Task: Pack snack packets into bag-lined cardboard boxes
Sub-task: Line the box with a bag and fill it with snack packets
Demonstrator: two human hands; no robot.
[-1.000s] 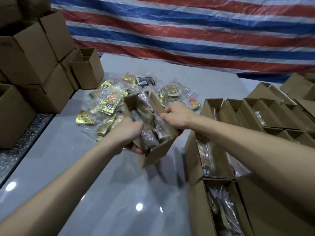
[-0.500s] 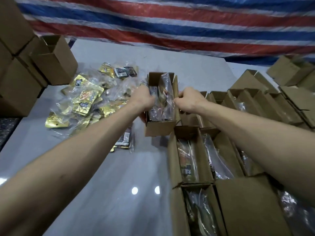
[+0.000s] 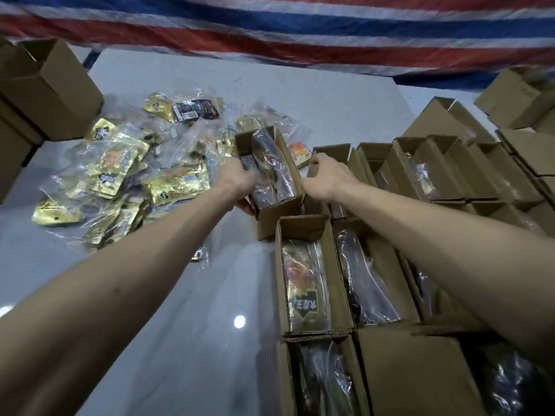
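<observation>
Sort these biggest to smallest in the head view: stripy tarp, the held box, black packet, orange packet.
1. striped tarp
2. held box
3. black packet
4. orange packet, partly hidden behind the box, so the last two places are unsure.

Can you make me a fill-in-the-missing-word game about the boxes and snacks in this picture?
1. The left hand grips a small box made of ____.
2. The loose snack packets lie in a pile on the ____ side of that box.
3. The striped sheet behind the table is red, white and ____.
4. The packed boxes stand in rows on the ____ side of the table.

Missing words: cardboard, left, blue, right.
</observation>
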